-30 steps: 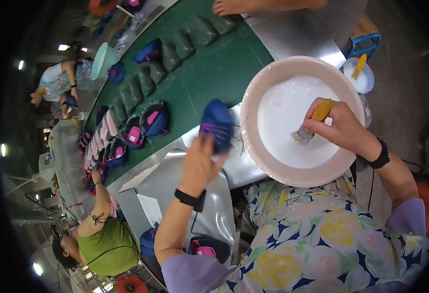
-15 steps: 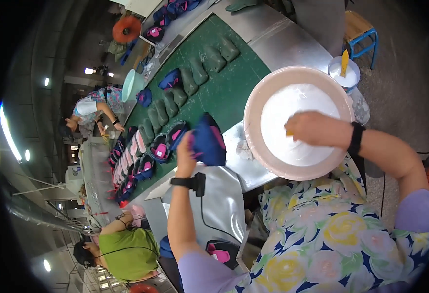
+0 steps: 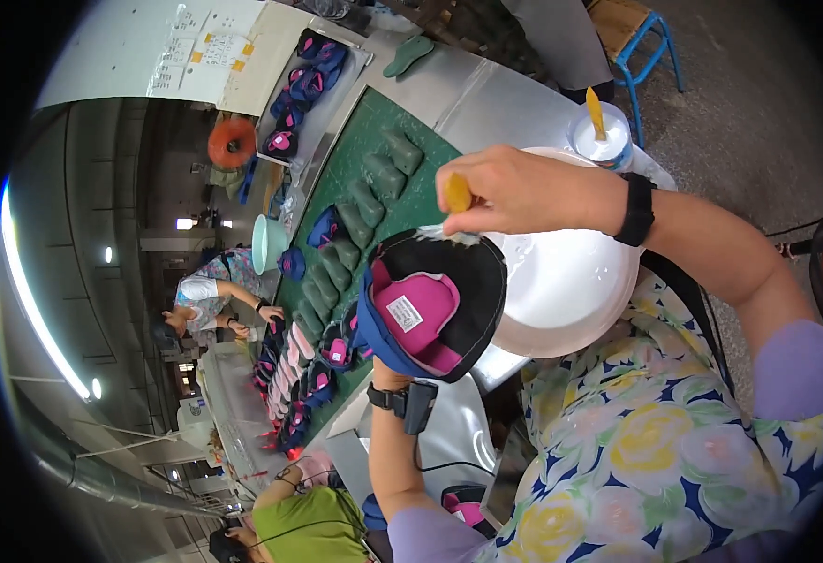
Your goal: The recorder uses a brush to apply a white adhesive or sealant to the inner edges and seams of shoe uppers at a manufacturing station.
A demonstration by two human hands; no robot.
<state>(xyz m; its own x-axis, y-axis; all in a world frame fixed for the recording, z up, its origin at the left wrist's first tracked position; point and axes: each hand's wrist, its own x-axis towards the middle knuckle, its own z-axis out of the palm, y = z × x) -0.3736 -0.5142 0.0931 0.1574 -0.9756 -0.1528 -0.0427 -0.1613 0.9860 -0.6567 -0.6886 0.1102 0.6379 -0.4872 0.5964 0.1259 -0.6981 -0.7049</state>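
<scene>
My left hand (image 3: 389,374) supports a navy shoe upper (image 3: 479,296) from below; most of its fingers are hidden behind it. The upper's black underside, pink lining and white label face me. Pinched in my right hand (image 3: 524,192) is a brush with a yellow handle (image 3: 457,192). Its white-coated bristles touch the black edge of the upper at the far side. Directly beneath my right forearm stands a pale pink basin (image 3: 561,345) holding white liquid.
Several dark green shoe lasts (image 3: 366,204) line the green conveyor belt (image 3: 430,150), with more navy uppers beyond. A small tub (image 3: 608,155) with white liquid and a second brush stands past the basin. Two co-workers are at the left; a blue-legged stool (image 3: 650,52) is far right.
My right hand has lifted the brush out of the basin's white liquid and over to the upper. My left hand has turned the upper, bringing its pink lining into view.
</scene>
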